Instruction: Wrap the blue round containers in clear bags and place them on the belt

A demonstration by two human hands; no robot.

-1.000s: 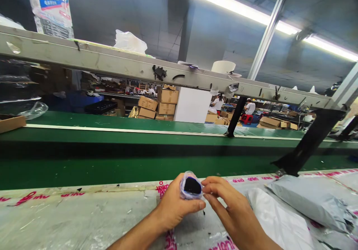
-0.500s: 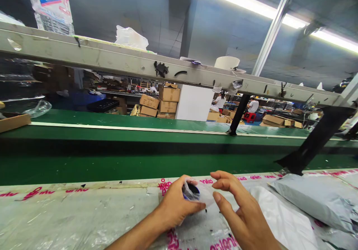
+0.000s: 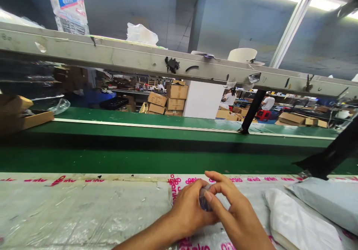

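Note:
A small dark round object in clear plastic film (image 3: 205,198) sits in the grasp of my left hand (image 3: 188,209), whose fingers and thumb wrap round it. My right hand (image 3: 234,209) is against the object's right side, thumb and index finger pinching at the film. Both hands are above the near worktop (image 3: 84,209), which is covered in plastic with pink lettering. The lower part of the object is hidden by my fingers.
White bags (image 3: 302,220) and a grey plastic bag (image 3: 330,201) lie at the right. Beyond is a green belt (image 3: 112,156), with a black post (image 3: 330,156) and a cardboard box (image 3: 36,121). A shelf rail (image 3: 125,58) crosses above. Two people are far back.
My right hand has come left onto the wrapped object, and the loose film is now pressed close over it. The view has shifted, so the surroundings appear further right.

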